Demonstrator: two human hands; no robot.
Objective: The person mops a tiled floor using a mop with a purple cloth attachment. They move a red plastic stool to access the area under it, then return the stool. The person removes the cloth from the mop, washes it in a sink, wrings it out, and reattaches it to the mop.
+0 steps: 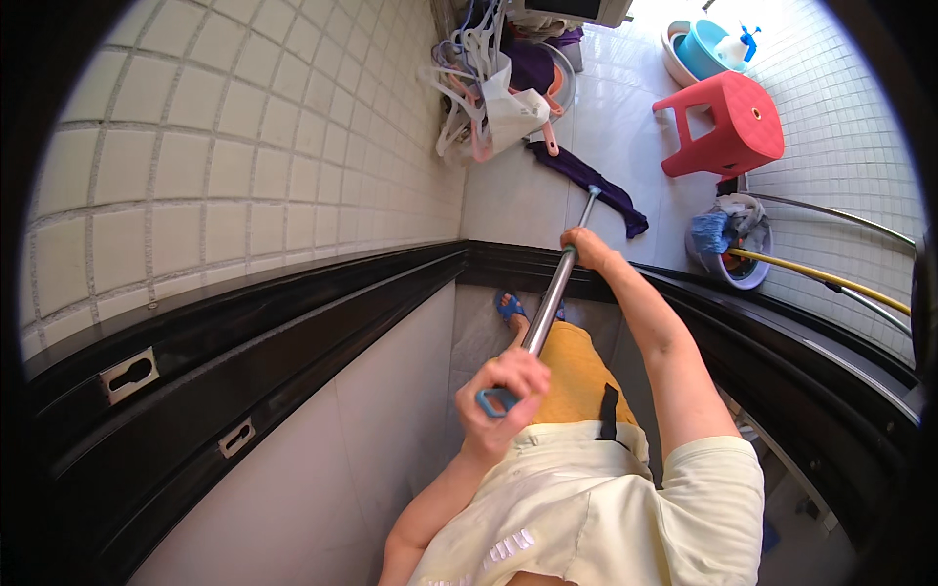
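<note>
Both my hands grip the metal pole [549, 302] of a floor mop. My left hand [504, 392] is wrapped around its upper end, by a blue loop handle [496, 403]. Farther down the pole, my right hand [584, 247] closes around it near a green collar. A dark purple cloth mop head [592, 183] lies stretched at a slant across the light tiled floor [506, 198], joined to the pole by a pale blue fitting [594, 190]. Its upper left end is close to a pink handle [549, 138].
Plastic hangers [469, 95] and a basin [564, 77] crowd the left wall. On the right are a red stool [740, 124], a blue basin [707, 51] with a spray bottle [735, 50], and a bucket [747, 275] holding cloths and a yellow pole [828, 276]. A black door threshold [513, 256] crosses before my feet.
</note>
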